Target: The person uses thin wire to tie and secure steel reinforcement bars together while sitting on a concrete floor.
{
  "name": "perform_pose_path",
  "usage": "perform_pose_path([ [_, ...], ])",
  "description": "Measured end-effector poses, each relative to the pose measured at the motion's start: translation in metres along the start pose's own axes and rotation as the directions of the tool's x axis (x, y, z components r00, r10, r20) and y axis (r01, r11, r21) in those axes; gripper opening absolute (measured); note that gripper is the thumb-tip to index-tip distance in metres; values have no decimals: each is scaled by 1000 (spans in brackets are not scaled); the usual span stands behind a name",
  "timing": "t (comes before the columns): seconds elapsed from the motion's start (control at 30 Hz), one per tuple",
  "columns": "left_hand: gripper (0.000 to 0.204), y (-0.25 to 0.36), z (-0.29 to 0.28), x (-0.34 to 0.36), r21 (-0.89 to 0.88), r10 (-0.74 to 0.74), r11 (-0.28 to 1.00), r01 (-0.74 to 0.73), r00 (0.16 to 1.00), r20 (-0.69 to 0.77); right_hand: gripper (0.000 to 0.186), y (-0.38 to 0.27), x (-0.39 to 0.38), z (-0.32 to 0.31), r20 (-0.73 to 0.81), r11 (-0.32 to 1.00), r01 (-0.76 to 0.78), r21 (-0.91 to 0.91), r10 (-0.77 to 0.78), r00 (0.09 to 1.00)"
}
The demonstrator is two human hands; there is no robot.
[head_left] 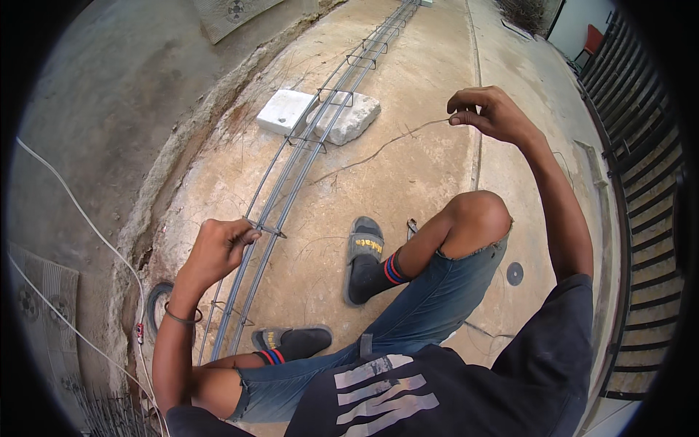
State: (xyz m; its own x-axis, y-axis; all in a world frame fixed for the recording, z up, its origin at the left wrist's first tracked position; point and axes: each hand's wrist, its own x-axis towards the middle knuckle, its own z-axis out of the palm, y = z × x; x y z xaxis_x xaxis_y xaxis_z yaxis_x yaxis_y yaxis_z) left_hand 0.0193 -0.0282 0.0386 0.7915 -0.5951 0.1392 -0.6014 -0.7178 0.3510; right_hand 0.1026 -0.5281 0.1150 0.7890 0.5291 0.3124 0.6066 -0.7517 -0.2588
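A long rebar cage (278,195) of steel bars and square stirrups runs from beside my left leg to the far top of the view. My left hand (218,251) is closed at its left edge, thumb and fingers pinched where a stirrup (268,229) meets a bar. Raised to the right, well apart from the cage, my right hand (491,113) pinches the end of a thin tie wire (389,142). That wire slopes down leftward toward the cage. Whether its far end touches the bars I cannot tell.
A white block (282,111) and a rough concrete block (351,119) lie under the cage. Near my right slipper (365,244) is a small tool (412,227). A dark disc (515,274) lies farther right. White cord (76,200) runs left; a black metal fence (644,211) stands right.
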Motion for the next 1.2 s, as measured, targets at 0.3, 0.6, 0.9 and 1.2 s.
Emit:
perform_pose_path([
  [0.3,29,-120,41,-6,-715,-618,638,287,745,-252,30,72,-145,270,357,764,-643,57,585,728],
  [0.6,32,-225,45,41,-878,-690,459,140,679,-252,36,17,-202,344,780,467,-883,-51,571,256],
  [0.9,34,-250,12,147,-783,-660,604,150,645,-386,43,-13,-137,384,752,241,-968,65,626,206],
  [1.2,18,-92,-124,276,-640,-282,760,110,944,-173,50,8,-24,157,593,-195,-938,286,805,13],
])
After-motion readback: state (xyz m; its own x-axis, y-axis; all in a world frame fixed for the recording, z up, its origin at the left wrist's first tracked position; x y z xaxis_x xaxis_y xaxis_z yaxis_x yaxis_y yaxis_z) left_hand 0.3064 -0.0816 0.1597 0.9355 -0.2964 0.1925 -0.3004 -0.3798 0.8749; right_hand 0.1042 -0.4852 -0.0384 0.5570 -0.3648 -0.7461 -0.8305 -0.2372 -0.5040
